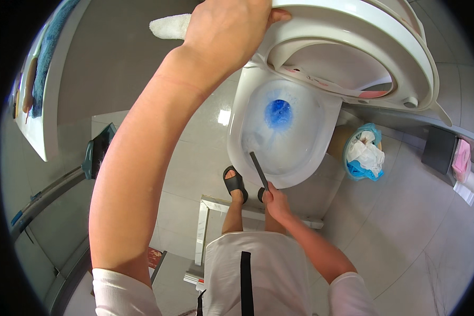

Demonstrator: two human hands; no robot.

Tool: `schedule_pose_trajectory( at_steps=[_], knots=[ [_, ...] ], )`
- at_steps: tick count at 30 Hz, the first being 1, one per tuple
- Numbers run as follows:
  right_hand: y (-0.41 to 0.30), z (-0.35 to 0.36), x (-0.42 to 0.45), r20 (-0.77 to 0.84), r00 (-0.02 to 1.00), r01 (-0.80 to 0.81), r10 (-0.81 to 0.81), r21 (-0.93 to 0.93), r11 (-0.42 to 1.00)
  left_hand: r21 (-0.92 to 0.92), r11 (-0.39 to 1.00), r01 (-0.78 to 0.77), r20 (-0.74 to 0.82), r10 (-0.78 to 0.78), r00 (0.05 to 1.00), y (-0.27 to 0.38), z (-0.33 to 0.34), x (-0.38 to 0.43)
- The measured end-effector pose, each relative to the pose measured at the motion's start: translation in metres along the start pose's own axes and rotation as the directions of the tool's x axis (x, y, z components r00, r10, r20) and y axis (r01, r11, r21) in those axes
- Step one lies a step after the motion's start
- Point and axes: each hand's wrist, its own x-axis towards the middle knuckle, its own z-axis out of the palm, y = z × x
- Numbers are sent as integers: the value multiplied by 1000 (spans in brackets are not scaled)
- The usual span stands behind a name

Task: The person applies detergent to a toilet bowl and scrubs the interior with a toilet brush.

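Observation:
My left hand (229, 29) reaches to the top of the view and grips the edge of the raised white toilet seat (351, 23); most of its fingers are hidden. A white, cloth-like piece (170, 27) sticks out beside that hand; I cannot tell whether it is a wrapped finger or a rag. In my right hand (277, 203) is the dark grey handle of a brush (259, 170). It slants into the front left of the white toilet bowl (320, 122), where the pale head barely shows against the ceramic. Bright blue water (279, 113) stands in the drain.
Right of the toilet is a lined waste bin (345, 154) with crumpled tissue. A dark box (439, 150) and a pink pack (462, 160) sit by the right wall. At left are a white counter (39, 136) and a green dustpan (89, 160). A marbled raised edge (202, 233) borders the floor.

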Motion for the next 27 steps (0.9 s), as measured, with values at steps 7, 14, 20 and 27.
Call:
schedule_pose_trajectory(
  at_steps=[7,14,20,27],
  knots=[
    [-53,-69,124,-134,894,-253,427,635,730,-16,999,-34,-36,33,999,5,1,-2],
    [-51,-61,116,-67,802,-250,594,865,436,-66,996,-58,-62,54,997,3,2,-8],
    [-24,-7,88,-167,976,-88,141,292,952,-60,997,-48,-32,46,998,2,3,-6],
    [41,-31,94,-30,989,-147,144,-245,958,-65,987,-148,-158,136,978,-7,10,-3]
  ],
)
